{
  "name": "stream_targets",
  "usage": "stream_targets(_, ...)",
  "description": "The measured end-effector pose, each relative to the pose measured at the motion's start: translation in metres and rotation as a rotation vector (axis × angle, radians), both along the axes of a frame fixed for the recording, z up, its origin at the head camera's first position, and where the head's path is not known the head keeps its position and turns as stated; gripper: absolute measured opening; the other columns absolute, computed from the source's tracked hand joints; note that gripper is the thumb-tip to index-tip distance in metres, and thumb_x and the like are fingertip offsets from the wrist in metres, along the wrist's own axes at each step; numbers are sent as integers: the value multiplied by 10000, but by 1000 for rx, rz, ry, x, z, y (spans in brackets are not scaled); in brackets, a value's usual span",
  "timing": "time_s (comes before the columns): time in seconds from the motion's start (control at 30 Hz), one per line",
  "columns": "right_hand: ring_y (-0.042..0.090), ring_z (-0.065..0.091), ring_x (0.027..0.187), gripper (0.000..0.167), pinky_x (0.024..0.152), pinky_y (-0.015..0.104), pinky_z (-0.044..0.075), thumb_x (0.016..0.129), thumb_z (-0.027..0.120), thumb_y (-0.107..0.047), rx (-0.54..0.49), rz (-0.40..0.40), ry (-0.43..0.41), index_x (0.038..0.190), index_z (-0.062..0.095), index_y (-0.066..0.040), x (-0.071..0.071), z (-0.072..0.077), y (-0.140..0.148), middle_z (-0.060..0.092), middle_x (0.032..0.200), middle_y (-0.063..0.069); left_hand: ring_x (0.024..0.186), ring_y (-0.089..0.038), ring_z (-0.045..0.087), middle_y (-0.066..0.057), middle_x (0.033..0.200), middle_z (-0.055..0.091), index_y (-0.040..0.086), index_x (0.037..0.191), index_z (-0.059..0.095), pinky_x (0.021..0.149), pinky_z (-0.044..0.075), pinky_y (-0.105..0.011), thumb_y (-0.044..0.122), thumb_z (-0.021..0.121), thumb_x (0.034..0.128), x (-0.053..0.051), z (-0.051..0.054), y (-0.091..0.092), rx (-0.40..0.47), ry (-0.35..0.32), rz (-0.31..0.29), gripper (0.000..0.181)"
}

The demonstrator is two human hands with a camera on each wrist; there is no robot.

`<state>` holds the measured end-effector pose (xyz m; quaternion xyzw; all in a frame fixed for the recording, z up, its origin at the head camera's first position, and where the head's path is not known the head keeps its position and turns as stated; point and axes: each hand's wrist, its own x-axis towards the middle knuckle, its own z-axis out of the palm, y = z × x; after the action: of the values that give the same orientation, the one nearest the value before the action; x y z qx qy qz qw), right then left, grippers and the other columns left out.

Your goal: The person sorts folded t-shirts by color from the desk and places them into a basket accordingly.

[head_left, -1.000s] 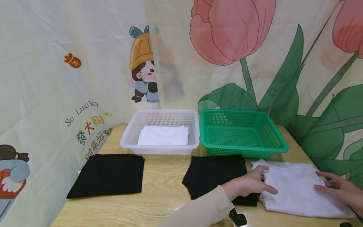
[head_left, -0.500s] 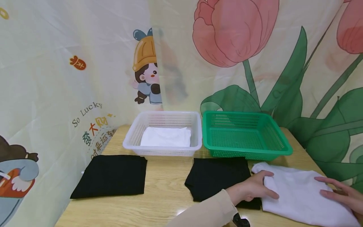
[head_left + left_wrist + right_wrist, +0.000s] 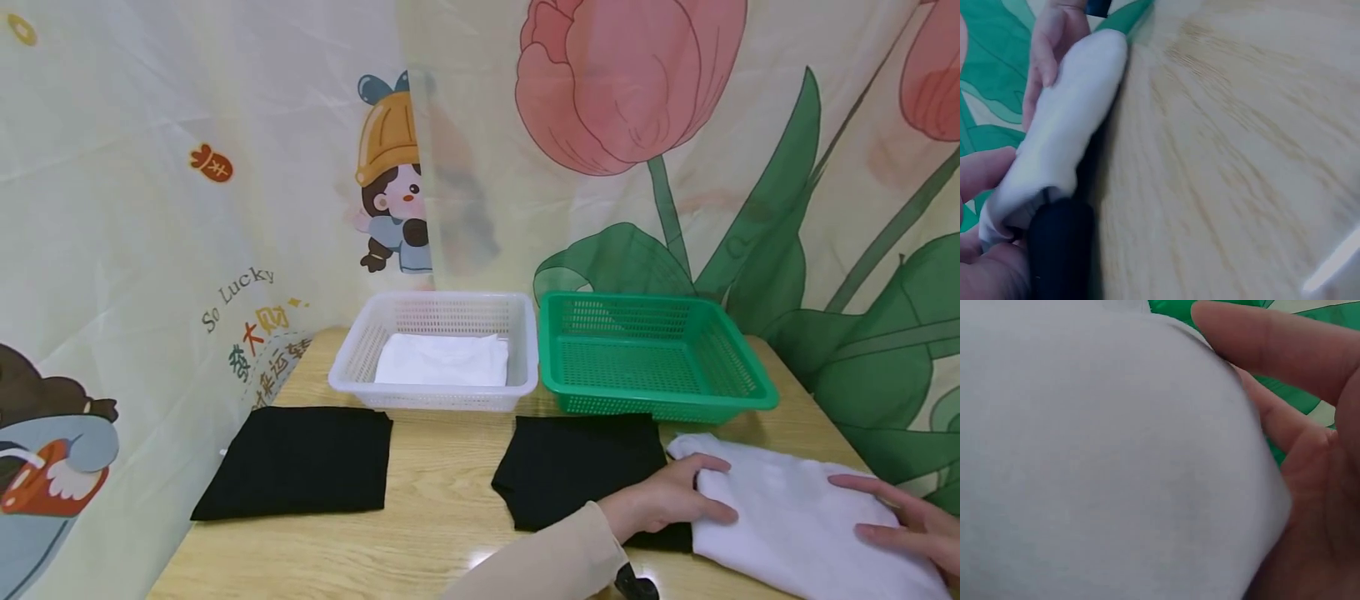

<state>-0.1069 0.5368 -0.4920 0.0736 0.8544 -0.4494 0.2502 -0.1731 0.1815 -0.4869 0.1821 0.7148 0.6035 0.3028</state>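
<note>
At the right front of the table a folded white garment [image 3: 795, 517] is held between both hands. My left hand [image 3: 667, 500] grips its left edge, thumb on the near side and fingers farther back; the left wrist view shows the fold of the garment [image 3: 1063, 125] between thumb and finger. At the other end my right hand [image 3: 911, 525] holds the right edge. Close up, one finger lies along the rim of the garment [image 3: 1116, 450] and other fingers reach behind it. A folded black garment [image 3: 585, 462] lies beside my left hand, partly covered by that forearm.
A white basket [image 3: 435, 398] with a folded white garment [image 3: 442, 360] inside stands at the back. Right of it is a green basket [image 3: 660, 406] with nothing visible inside. Another folded black garment [image 3: 300, 462] lies at the left of the wooden table [image 3: 442, 500]. A printed curtain hangs behind.
The right end of the white garment has moved nearer the front edge, and my right hand has come down with it. My left hand keeps its grip. The view has shifted slightly.
</note>
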Motion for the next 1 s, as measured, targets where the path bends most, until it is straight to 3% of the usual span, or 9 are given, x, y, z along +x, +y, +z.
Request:
stream_targets(0.2, -132, 476, 1001, 430, 845, 254, 542, 1105, 583, -365, 43, 9, 37, 1256, 368, -706, 0, 0, -7, 105, 1566, 467, 1075, 24, 570, 142, 1215, 616, 193, 1343, 687, 893, 501, -185, -1, 835, 881, 1, -1, -2, 38, 53, -3, 522)
stream_targets(0.3, -52, 578, 992, 469, 842, 273, 578, 1112, 575, -341, 29, 12, 76, 1230, 333, -725, -3, 5, -11, 220, 1527, 462, 1019, 21, 613, 140, 1186, 636, 191, 1349, 680, 848, 528, -196, 1, 828, 891, 0, 1, -5, 64, 37, 26, 517)
stream_targets(0.43, 45, 640, 977, 559, 847, 317, 609, 1111, 589, -290, -16, -5, 116, 1174, 302, -765, -6, 13, -17, 237, 1497, 439, 966, 21, 647, 151, 1162, 659, 219, 1383, 650, 800, 554, -209, 25, 832, 899, -3, 7, -13, 111, 21, 43, 552)
stream_targets(0.53, 72, 649, 962, 613, 842, 323, 618, 1103, 604, -222, -63, -6, 163, 1226, 323, -753, -5, 19, -24, 402, 1504, 171, 950, 16, 653, 154, 1163, 663, 240, 1402, 633, 780, 566, -216, 42, 830, 908, -7, 16, -25, 141, 42, 28, 568)
stream_targets(0.6, 102, 669, 962, 663, 831, 335, 627, 1101, 593, -143, -115, 8, 212, 1286, 349, -731, -4, 23, -31, 504, 1396, -126, 936, 9, 658, 151, 1155, 661, 258, 1402, 630, 768, 572, -221, 55, 827, 915, -11, 25, -35, 156, 58, 18, 563)
stream_targets(0.67, 110, 675, 965, 700, 811, 339, 631, 1095, 584, -83, -158, 19, 260, 1359, 370, -695, -2, 29, -40, 470, 1238, -371, 932, -7, 669, 146, 1157, 656, 275, 1409, 623, 768, 581, -230, 68, 817, 927, -15, 34, -47, 177, 61, -1, 559)
stream_targets(0.7, 127, 685, 964, 715, 803, 347, 634, 1094, 578, -64, -174, 18, 274, 1382, 370, -684, -1, 33, -46, 473, 1185, -424, 926, -16, 673, 141, 1151, 655, 286, 1407, 623, 766, 584, -235, 77, 817, 930, -17, 38, -55, 183, 64, -7, 556)
stream_targets(0.83, 45, 623, 1010, 728, 800, 288, 609, 1098, 564, -53, -154, 20, 341, 1575, 317, -545, 1, 47, -82, 393, 1288, -363, 945, -42, 674, 124, 1160, 644, 314, 1408, 626, 775, 593, -256, 106, 819, 934, -24, 52, -90, 189, 72, -24, 552)
stream_targets(1.0, 12, 560, 1121, 726, 830, 262, 589, 1100, 525, -4, -218, 102, 442, 1704, 213, -260, -1, 53, -124, 260, 1478, -220, 967, -81, 692, 89, 1182, 657, 320, 1433, 612, 796, 606, -289, 115, 823, 937, -29, 52, -135, 189, 75, -42, 578)
